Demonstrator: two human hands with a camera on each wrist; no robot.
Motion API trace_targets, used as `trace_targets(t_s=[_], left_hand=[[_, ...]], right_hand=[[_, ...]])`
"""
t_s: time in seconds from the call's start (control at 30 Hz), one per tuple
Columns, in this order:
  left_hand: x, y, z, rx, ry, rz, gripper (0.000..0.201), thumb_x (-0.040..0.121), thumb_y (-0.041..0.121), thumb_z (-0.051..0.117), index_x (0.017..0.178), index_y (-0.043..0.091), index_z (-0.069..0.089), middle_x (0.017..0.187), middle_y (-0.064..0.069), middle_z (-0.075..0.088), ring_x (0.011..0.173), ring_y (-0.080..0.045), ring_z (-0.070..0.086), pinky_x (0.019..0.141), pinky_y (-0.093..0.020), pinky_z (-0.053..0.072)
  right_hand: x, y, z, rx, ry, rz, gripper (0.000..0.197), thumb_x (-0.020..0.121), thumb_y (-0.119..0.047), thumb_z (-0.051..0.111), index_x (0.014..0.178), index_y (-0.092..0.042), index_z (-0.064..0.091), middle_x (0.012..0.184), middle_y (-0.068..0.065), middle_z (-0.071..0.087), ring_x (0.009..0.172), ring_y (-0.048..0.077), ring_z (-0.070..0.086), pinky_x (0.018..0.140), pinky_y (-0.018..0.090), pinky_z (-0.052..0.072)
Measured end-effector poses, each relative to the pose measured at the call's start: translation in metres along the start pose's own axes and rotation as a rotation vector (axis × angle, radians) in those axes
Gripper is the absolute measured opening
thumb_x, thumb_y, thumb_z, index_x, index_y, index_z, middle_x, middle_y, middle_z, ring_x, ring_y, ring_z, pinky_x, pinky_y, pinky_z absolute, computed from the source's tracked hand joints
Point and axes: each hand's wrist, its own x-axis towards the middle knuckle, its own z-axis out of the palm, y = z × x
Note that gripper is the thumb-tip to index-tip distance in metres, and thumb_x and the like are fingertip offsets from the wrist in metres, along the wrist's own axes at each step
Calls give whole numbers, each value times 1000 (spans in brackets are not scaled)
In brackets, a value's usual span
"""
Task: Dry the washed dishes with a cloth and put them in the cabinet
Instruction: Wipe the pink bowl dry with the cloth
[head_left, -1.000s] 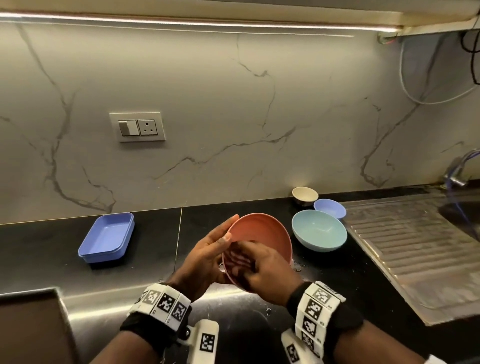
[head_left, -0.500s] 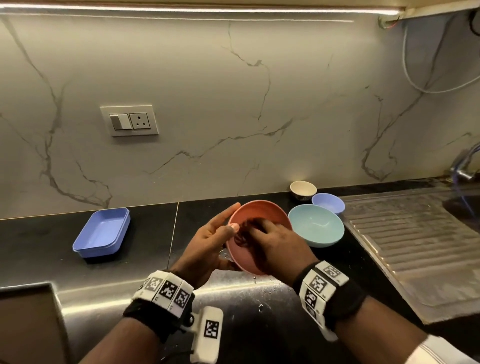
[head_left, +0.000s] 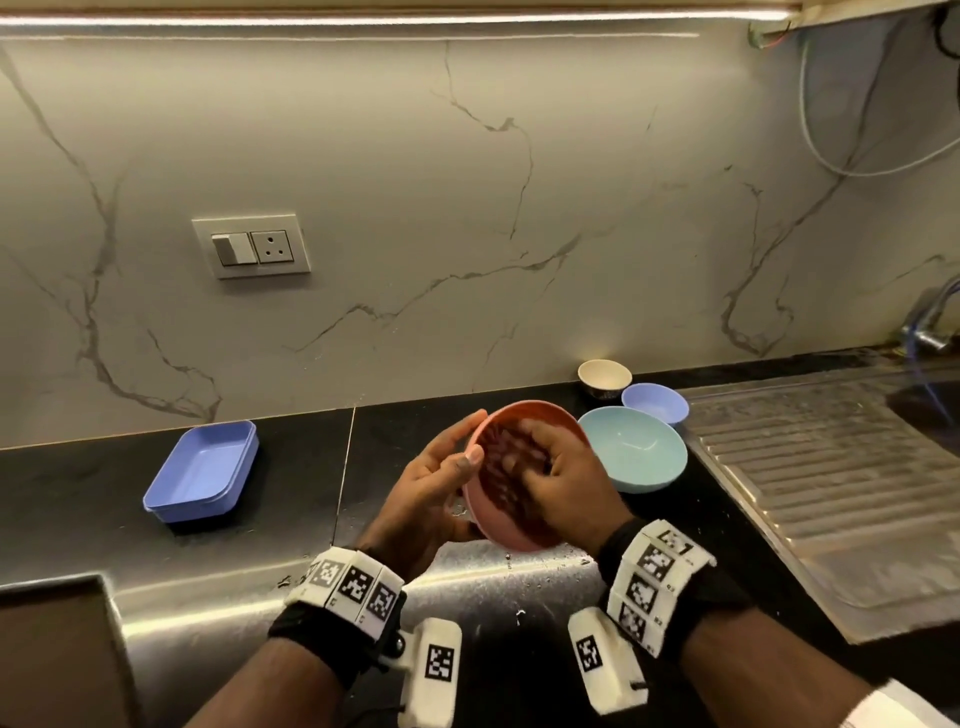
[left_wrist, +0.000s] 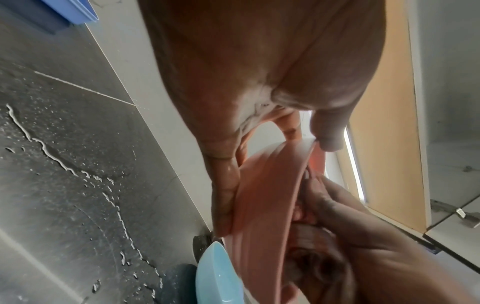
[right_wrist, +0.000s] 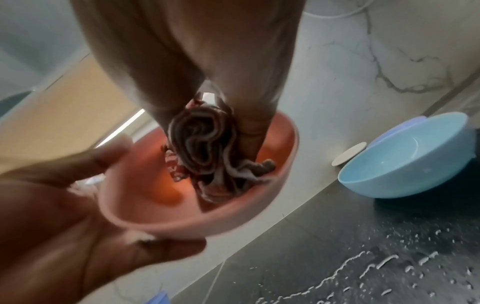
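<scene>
Pink bowl (head_left: 519, 525) is above the counter edge, tilted toward you. Your left hand (head_left: 431, 493) grasps its rim, thumb inside and fingers behind. Your right hand (head_left: 561, 478) clenches the bunched cloth (right_wrist: 207, 152) inside it. It looks light and stiff, probably slippery while wet, so hold the rim firmly.

Black wristbands (head_left: 332, 631), white square-coded marker blocks (head_left: 353, 587), both wrists.
</scene>
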Motion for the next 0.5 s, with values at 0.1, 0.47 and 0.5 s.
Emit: trace_targets(t_s=[0.1, 0.47, 0.5], left_hand=[[2, 2, 4, -32, -33, 9, 51, 87, 27, 66, 137, 34, 58, 137, -12, 60, 126, -38, 58, 67, -49, 61], [2, 8, -4, -27, 51, 55, 64, 73, 34, 78, 134, 36, 58, 130, -16, 60, 116, -38, 65, 77, -64, 57], [1, 9, -6, -28, 63, 59, 63, 74, 32, 78, 134, 36, 58, 128, -15, 62, 115, -36, 66, 78, -68, 55]], right_hand=[[-10, 1, 14, -60, -73, 4, 47, 92, -18, 65, 134, -36, 55, 127, -12, 63, 117, 6, 57, 105, 34, 46], [-12, -1, -35, 506, -391, 159, 36, 85, -11, 70, 120, -15, 63, 115, 10, 69, 105, 26, 69, 84, 35, 58], [-12, 0, -38, 495, -316, 119, 35, 85, -9, 71, 119, -18, 64, 114, 8, 70, 105, 25, 69, 84, 35, 59]])
